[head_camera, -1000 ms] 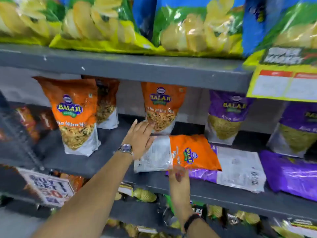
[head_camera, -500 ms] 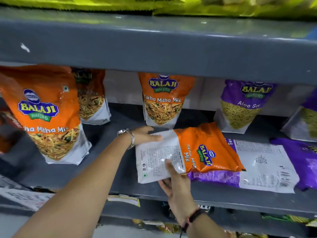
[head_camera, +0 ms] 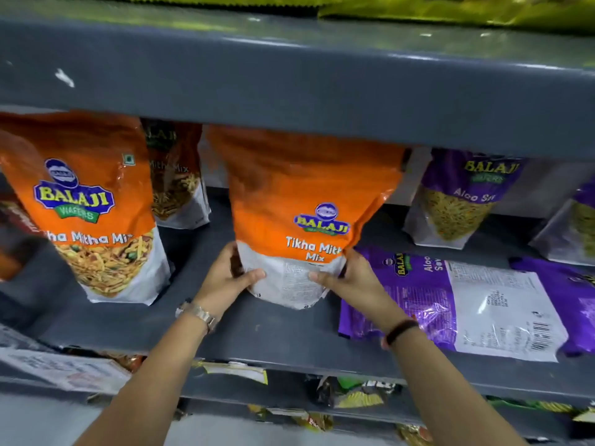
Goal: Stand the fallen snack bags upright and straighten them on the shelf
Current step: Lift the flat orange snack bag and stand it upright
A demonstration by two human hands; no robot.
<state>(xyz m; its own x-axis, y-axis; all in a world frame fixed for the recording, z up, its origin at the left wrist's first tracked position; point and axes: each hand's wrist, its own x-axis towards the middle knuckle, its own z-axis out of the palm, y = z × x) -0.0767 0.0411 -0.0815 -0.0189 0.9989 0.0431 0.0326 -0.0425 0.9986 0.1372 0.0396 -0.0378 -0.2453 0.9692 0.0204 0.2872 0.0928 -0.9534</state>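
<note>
An orange Tikha Mitha Mix bag stands upright at the middle of the grey shelf, its back panel facing me. My left hand grips its lower left corner and my right hand grips its lower right corner. To the right a purple Aloo Sev bag lies flat on its face, and a second purple bag lies flat beyond it. Another orange bag stands upright at the left.
A further orange bag stands at the back left, and purple Aloo Sev bags stand at the back right. The upper shelf's front edge hangs low over the bag tops. More snack packs fill the shelf below.
The orange bag lay flat on top of the purple bag; both hands have turned it upright and set it on the shelf. The camera has moved closer.
</note>
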